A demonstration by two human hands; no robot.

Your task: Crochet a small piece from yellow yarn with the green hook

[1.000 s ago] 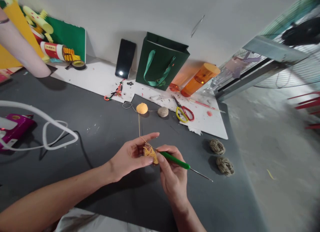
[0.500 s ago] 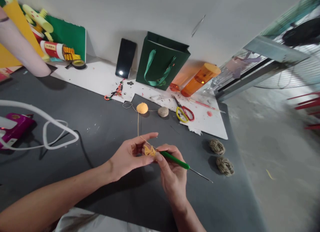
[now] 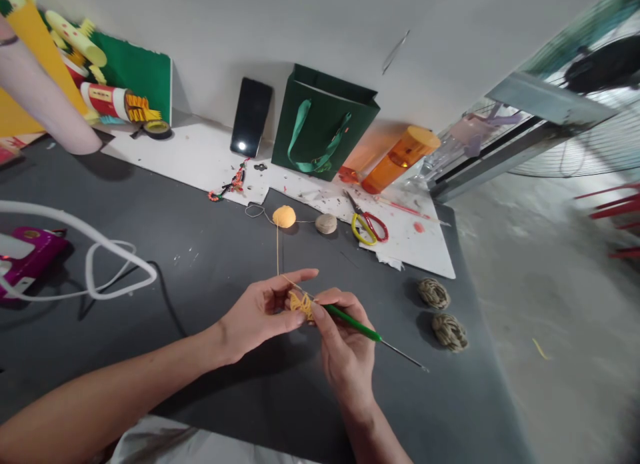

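My left hand (image 3: 265,311) pinches a small piece of yellow crochet work (image 3: 301,305), with its index finger stretched out and the yarn running over it. From that finger a yellow strand (image 3: 278,251) leads up to a ball of yellow yarn (image 3: 285,216) on the table. In my right hand (image 3: 347,344) is a crochet hook (image 3: 353,323) with a green handle; its fingers close round the handle. One thin metal end sticks out to the lower right, while the other reaches the yellow loops, its tip hard to make out. A beige yarn ball (image 3: 326,224) lies right of the yellow one.
Scissors (image 3: 369,225) with yellow and red handles lie on a white board (image 3: 425,241). Two greyish-brown yarn bundles (image 3: 434,293) rest at the right. Behind stand a green paper bag (image 3: 325,127) and a phone (image 3: 251,117). A purple glue gun (image 3: 37,254) and white cable occupy the left.
Both hands have shifted very slightly to the right with the crochet work. The hook's free end has dipped a little lower. Everything else stays in place.
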